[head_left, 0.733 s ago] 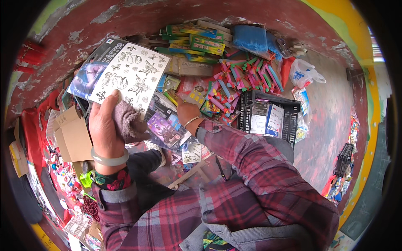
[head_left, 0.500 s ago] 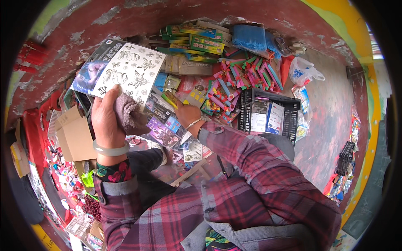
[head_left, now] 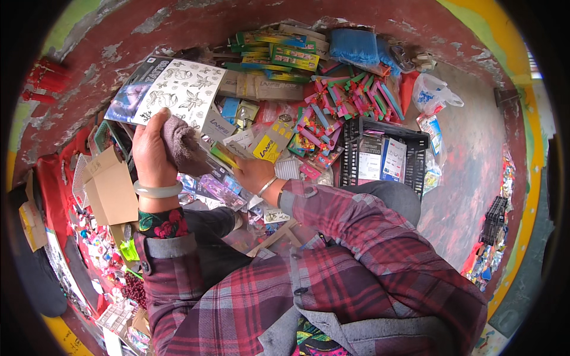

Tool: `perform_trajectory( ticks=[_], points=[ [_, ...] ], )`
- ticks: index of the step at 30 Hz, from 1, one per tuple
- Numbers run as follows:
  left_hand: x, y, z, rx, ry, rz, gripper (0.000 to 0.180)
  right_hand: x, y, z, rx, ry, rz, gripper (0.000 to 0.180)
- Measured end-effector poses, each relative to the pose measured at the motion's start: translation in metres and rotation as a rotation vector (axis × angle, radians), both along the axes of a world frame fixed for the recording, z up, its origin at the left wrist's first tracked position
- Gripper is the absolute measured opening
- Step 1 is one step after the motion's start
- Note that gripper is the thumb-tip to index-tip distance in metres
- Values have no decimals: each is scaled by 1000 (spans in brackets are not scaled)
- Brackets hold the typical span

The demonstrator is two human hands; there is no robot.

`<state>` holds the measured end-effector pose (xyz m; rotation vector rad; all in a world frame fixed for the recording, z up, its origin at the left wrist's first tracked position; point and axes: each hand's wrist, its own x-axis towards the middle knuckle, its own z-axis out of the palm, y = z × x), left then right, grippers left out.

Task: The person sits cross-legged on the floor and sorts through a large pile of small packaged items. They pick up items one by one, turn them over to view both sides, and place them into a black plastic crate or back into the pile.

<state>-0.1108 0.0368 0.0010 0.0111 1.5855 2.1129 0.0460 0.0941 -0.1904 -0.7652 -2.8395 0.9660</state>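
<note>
Left hand (head_left: 155, 148) raised, grip clamped on a white card of black line drawings (head_left: 178, 89): thumb on the front, fingers hidden behind. A mauve-grey cloth (head_left: 178, 142) is bunched in the same hand; it covers the card's lower corner, and I can't see how the fingers share the two.

Right hand (head_left: 255, 175) lower, near the cloth, grip closed on the end of a yellow-green packet (head_left: 223, 155). Fingertips partly hidden; the packet's far end runs up by the cloth, and I can't tell whether they touch.

Beneath, a heap of purple packs (head_left: 218, 188), partly covered by the right hand and packet, outlines hard to separate. Beyond the hands, yellow-green boxes (head_left: 294, 56) lie stacked near pink and green strips (head_left: 332, 101), too tangled to tell singly.

Black crate (head_left: 423, 139) to the right, flat packs inside; the person's knee (head_left: 389, 199) hides its near edge. Opened cardboard box (head_left: 110, 187) beside the left wrist. Clutter at the far left shrinks into blur.
</note>
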Motion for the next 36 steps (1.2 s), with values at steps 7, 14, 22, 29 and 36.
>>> perform_trajectory(
  ticks=[7, 14, 22, 29, 36],
  points=[
    [-9, -10, -6, 29, 11, -56, 17, -2, 32, -42, -428, 58, -432, 30],
    [-9, -11, -8, 21, 21, 9, 16, 51, 110, -119, -268, 99, -749, 31],
    [-12, -15, -6, -9, 18, -4, 16, 59, 183, -126, -801, 242, -614, 30],
    [-13, -21, -8, 22, 13, -42, 16, -6, 254, -50, -948, 237, -413, 24],
    [-11, -29, -7, -4, 5, 8, 15, -102, 328, 21, -1117, 665, -955, 20]
  ],
)
